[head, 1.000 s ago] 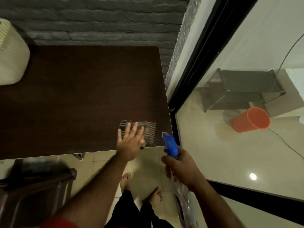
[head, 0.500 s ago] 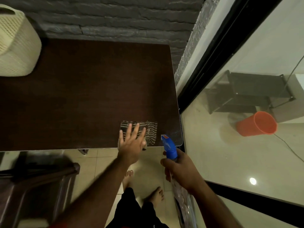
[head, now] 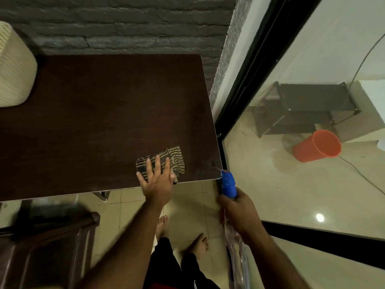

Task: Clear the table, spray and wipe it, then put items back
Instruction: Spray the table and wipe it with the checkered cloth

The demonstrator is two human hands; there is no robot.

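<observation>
1. Flat on the striped cloth (head: 166,161), near the front right corner of the dark worktop (head: 100,122): left hand (head: 157,180), fingers (head: 156,163) spread wide, pressing rather than gripping.
2. Closed around the neck of the spray bottle (head: 228,183): right hand (head: 239,211), blue nozzle aimed at the corner, clear body hanging below the worktop edge.
3. Faint sheen of droplets on the corner just beside the nozzle; cream perforated basket (head: 14,67) at the far left of the worktop.
4. Probably mid-wipe, with most of the surface yet to cover. Best done with an even, flat palm, long overlapping strokes from the wet corner toward the basket, cloth kept off the front edge, bottle clear of the path.
5. Against half a second ago: cloth and left hand at much the same spot by the corner, bottle held the same way, view tilted slightly.
</observation>
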